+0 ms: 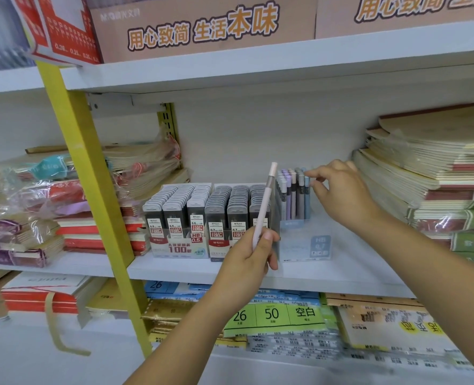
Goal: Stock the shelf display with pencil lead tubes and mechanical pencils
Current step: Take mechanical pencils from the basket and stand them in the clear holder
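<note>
Mostly stocked. Both lead tube trays [202, 215], centre frame, look full. Just right of them, the clear pencil holder [302, 240] is nearly full of mechanical pencils [293, 195]. One pink pencil [266, 195] is gripped upright in the left hand [254, 254], not yet slotted. The right hand [338, 190] has its fingertips at the pencil tops; pinching or just touching, can't tell.

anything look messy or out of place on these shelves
The lead tube boxes and the pencil display look tidy. Two things stand out: a loose tan strap dangles off the red-edged stack on the lower shelf, at left, and the notebooks at right lie fanned unevenly, corners curling.
</note>
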`<state>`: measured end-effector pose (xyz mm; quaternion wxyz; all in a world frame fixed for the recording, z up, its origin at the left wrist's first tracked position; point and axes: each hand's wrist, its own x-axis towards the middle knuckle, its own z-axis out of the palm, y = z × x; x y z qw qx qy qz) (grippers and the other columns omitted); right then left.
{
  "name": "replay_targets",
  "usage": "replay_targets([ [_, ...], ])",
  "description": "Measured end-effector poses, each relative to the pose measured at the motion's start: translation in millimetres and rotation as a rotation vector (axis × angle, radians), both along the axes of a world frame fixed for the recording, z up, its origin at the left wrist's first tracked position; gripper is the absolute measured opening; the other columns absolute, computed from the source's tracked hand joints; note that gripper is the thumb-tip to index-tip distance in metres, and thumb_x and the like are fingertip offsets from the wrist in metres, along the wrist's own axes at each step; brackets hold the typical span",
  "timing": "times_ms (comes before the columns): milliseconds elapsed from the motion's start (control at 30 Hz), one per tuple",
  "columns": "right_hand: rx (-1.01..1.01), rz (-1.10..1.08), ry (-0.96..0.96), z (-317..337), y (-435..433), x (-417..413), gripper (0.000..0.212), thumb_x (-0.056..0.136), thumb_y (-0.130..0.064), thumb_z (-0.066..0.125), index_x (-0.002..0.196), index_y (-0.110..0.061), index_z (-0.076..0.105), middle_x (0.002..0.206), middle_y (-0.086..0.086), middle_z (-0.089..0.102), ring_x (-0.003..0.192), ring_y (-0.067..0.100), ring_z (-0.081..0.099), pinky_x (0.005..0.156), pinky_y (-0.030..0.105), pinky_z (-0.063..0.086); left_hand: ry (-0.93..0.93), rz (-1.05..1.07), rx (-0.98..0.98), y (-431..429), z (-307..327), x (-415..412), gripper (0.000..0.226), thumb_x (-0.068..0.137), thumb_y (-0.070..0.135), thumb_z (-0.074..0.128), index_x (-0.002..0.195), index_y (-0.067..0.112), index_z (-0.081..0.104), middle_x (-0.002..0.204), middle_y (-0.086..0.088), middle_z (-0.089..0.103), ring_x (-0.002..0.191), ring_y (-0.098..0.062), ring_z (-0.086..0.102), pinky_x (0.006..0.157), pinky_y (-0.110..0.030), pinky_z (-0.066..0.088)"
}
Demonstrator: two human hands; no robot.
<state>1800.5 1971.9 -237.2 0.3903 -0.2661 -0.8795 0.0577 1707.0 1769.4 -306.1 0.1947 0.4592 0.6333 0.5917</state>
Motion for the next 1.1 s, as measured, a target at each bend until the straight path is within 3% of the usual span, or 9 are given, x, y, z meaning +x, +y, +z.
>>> replay_targets([
  [133, -0.030, 0.082, 0.150, 8, -23, 11, 0.035, 0.099, -0.016, 0.050, 0.132, -0.017, 0.059, 0.110, 0.001, 0.057, 0.110, 0.021, 0.048, 0.091, 0.024, 0.034, 0.037, -0.006, -0.013, -2, 4, 6, 0.024, 0.106, 0.042, 0.039, 0.100, 0.035, 0.061, 0.068, 0.011, 0.062, 0.056, -0.006, 0.047, 0.052, -0.018, 0.039],
  [267, -0.603, 0.562, 0.284, 17, -71, 19, 0.030, 0.095, -0.027, 0.059, 0.124, -0.031, 0.056, 0.097, -0.005, 0.074, 0.090, 0.008, 0.068, 0.074, 0.022, 0.051, 0.088, -0.009, -0.045, 2, 10, 13, 0.023, 0.106, 0.041, 0.040, 0.101, 0.033, 0.060, 0.068, 0.010, 0.061, 0.059, -0.009, 0.046, 0.056, -0.025, 0.038],
  [400, -0.758, 0.689, 0.417, 27, -79, 23, 0.027, 0.094, -0.006, 0.059, 0.118, -0.019, 0.054, 0.086, 0.003, 0.077, 0.073, 0.016, 0.070, 0.057, 0.022, 0.054, 0.178, 0.006, -0.115, 7, 17, 18, 0.015, 0.103, 0.041, 0.048, 0.097, 0.034, 0.060, 0.067, 0.017, 0.059, 0.055, 0.000, 0.045, 0.058, -0.025, 0.040],
  [467, -0.746, 0.646, 0.612, 34, -71, 30, 0.025, 0.093, 0.001, 0.056, 0.107, -0.019, 0.053, 0.079, 0.005, 0.076, 0.071, 0.018, 0.070, 0.054, 0.022, 0.053, 0.325, 0.088, -0.066, 8, 19, 18, 0.005, 0.097, 0.040, 0.060, 0.099, 0.036, 0.059, 0.071, 0.020, 0.055, 0.063, 0.002, 0.048, 0.061, -0.022, 0.040],
  [533, -0.614, 0.559, 0.760, 41, -57, 40, 0.029, 0.092, 0.002, 0.056, 0.101, -0.025, 0.051, 0.084, 0.006, 0.073, 0.076, 0.017, 0.071, 0.056, 0.021, 0.053, 0.671, 0.312, 0.058, 7, 22, 14, 0.015, 0.091, 0.035, 0.069, 0.105, 0.030, 0.064, 0.082, 0.020, 0.055, 0.079, 0.001, 0.048, 0.072, -0.021, 0.039],
  [600, -0.428, 0.455, 0.695, 42, -45, 45, 0.032, 0.091, -0.004, 0.059, 0.100, -0.033, 0.050, 0.096, 0.006, 0.066, 0.084, 0.021, 0.070, 0.063, 0.028, 0.058, 1.016, 0.515, 0.166, 7, 25, 9, 0.023, 0.086, 0.028, 0.074, 0.107, 0.021, 0.070, 0.101, 0.007, 0.064, 0.097, -0.014, 0.054, 0.082, -0.028, 0.041],
  [700, -0.277, 0.349, 0.424, 33, -33, 40, 0.029, 0.090, -0.008, 0.062, 0.101, -0.031, 0.050, 0.097, 0.002, 0.065, 0.085, 0.023, 0.067, 0.080, 0.046, 0.056, 1.235, 0.546, 0.083, 12, 23, -1, 0.036, 0.085, 0.028, 0.077, 0.119, 0.020, 0.071, 0.130, -0.008, 0.064, 0.126, -0.032, 0.056, 0.106, -0.050, 0.042],
  [833, -0.213, 0.341, 0.226, 19, -27, 31, 0.023, 0.090, -0.009, 0.064, 0.102, -0.024, 0.051, 0.092, -0.006, 0.066, 0.079, 0.012, 0.066, 0.079, 0.041, 0.056, 1.296, 0.488, -0.120, 16, 16, -10, 0.038, 0.093, 0.038, 0.065, 0.131, 0.029, 0.064, 0.153, -0.006, 0.048, 0.147, -0.028, 0.036, 0.119, -0.060, 0.023],
  [1100, -0.173, 0.356, 0.134, 4, -19, 11, 0.025, 0.091, -0.011, 0.062, 0.100, -0.029, 0.048, 0.093, -0.009, 0.064, 0.081, 0.010, 0.066, 0.074, 0.030, 0.055, 1.326, 0.483, -0.091, 17, 9, -19, 0.037, 0.093, 0.038, 0.065, 0.129, 0.031, 0.065, 0.151, -0.003, 0.050, 0.142, -0.026, 0.043, 0.118, -0.058, 0.025],
])
